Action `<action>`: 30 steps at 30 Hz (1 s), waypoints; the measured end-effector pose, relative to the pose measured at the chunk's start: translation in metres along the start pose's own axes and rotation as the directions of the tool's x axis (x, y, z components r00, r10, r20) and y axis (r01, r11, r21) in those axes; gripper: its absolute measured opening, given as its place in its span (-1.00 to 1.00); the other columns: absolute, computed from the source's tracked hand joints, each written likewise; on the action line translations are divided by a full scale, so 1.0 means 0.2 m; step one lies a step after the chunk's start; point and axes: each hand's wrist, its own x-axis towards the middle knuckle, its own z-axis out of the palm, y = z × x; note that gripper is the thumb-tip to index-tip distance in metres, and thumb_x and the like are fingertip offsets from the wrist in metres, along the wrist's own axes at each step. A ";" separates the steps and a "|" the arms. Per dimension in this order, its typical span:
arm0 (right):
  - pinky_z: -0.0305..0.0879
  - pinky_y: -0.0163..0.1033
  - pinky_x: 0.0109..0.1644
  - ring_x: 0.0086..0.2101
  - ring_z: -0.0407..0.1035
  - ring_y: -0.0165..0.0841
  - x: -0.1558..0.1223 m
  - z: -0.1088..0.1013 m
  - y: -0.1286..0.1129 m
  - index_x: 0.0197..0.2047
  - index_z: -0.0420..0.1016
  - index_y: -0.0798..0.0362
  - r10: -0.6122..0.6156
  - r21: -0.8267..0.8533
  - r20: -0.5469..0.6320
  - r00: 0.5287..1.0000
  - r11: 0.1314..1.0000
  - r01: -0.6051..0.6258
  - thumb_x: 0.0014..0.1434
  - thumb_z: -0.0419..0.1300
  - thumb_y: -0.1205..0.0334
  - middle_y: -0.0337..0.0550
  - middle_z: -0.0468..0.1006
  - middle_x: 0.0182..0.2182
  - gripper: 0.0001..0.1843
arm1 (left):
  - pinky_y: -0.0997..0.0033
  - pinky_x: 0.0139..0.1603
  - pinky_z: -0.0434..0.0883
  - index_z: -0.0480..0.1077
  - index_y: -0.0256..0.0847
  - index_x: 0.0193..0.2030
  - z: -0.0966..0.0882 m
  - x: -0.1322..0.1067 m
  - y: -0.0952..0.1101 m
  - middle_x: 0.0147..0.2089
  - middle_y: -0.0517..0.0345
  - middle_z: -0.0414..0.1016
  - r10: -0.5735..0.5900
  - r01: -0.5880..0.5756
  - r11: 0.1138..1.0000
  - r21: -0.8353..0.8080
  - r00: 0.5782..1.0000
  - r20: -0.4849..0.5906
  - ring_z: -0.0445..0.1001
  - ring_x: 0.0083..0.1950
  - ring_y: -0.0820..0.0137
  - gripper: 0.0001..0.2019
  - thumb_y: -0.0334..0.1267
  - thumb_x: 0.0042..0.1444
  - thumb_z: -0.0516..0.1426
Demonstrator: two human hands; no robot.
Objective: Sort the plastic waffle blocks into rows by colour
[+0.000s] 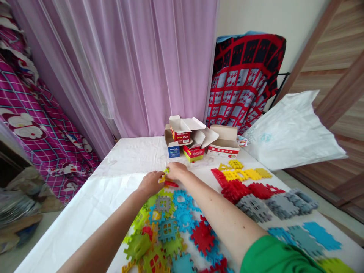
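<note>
Left hand (152,182) and right hand (176,170) are curled at a yellow piece (162,178), far end of the mixed pile (167,230). Can't tell who's gripping; a loose pinch could drop it.

I'm in what looks like a room in a home. A lilac curtain (136,68) hangs at twelve o'clock from me, and a magenta checked cloth (36,121) with cartoon figures hangs at ten. At one o'clock there's a draped red-and-dark patterned cloth (236,83); at two, wood-grain panelling (338,57), perhaps a wardrobe or door. Colourful plastic toy pieces (202,237) cover my white-topped table (113,182) towards six o'clock.
</note>
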 end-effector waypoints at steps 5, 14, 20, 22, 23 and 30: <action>0.31 -0.30 -0.17 -0.15 0.48 -0.23 -0.16 -0.04 0.03 -0.25 0.65 -0.09 -0.092 -0.069 0.095 0.991 0.993 0.099 -0.01 0.23 0.18 -0.17 0.64 -0.20 -0.77 | 0.43 -0.07 0.43 0.53 -0.08 -0.13 0.00 -0.03 -0.01 -0.15 0.20 0.63 0.074 -0.070 0.993 -0.092 0.996 0.045 0.57 -0.11 0.33 -0.68 -0.37 -0.03 0.09; 0.36 -0.26 -0.30 -0.35 0.53 -0.21 -0.26 -0.18 0.29 -0.20 0.64 0.10 0.109 -0.134 0.159 0.981 0.987 -0.087 -0.02 0.21 0.30 0.02 0.65 -0.34 -0.71 | 0.28 0.19 0.32 0.48 -0.17 0.00 0.00 -0.11 0.00 0.08 0.03 0.53 0.115 -0.116 0.990 -0.079 0.993 -0.017 0.47 0.12 0.24 -0.64 -0.19 0.09 0.08; 0.31 -0.34 -0.02 0.01 0.42 -0.30 -0.37 -0.10 0.27 0.03 0.54 -0.12 -0.002 -0.075 0.086 0.996 0.997 0.008 0.08 0.12 0.33 -0.18 0.52 0.06 -0.56 | 0.20 0.24 0.28 0.45 -0.20 0.07 0.05 -0.28 0.12 0.16 -0.05 0.46 0.156 -0.157 0.986 -0.052 0.987 -0.025 0.41 0.18 0.22 -0.62 -0.20 0.14 0.04; 0.28 -0.34 0.02 0.05 0.38 -0.31 -0.44 -0.11 0.27 0.07 0.51 -0.12 -0.026 -0.073 0.048 0.999 0.997 0.029 0.13 0.06 0.34 -0.21 0.48 0.11 -0.54 | 0.13 0.25 0.26 0.42 -0.19 0.11 0.06 -0.39 0.13 0.22 -0.07 0.40 0.170 -0.173 0.984 -0.037 0.983 -0.076 0.36 0.23 0.19 -0.61 -0.19 0.16 0.04; 0.28 -0.33 0.01 0.04 0.39 -0.29 -0.48 -0.13 0.28 0.05 0.53 -0.09 -0.028 -0.080 0.039 0.999 0.996 0.031 0.13 0.05 0.35 -0.18 0.50 0.09 -0.55 | 0.10 0.24 0.27 0.42 -0.15 0.12 0.06 -0.45 0.13 0.22 -0.06 0.40 0.189 -0.193 0.981 -0.031 0.976 -0.107 0.35 0.23 0.19 -0.61 -0.17 0.17 0.04; 0.30 -0.32 -0.10 -0.11 0.45 -0.26 -0.94 -0.14 0.32 -0.12 0.60 -0.16 -0.194 -0.124 0.176 0.965 0.968 0.217 -0.01 0.21 0.28 -0.26 0.61 -0.13 -0.65 | -0.11 0.22 0.26 0.41 -0.01 0.10 0.22 -0.96 0.13 0.22 0.03 0.41 0.162 -0.167 0.986 0.017 0.919 -0.359 0.30 0.27 0.13 -0.64 -0.06 0.22 0.02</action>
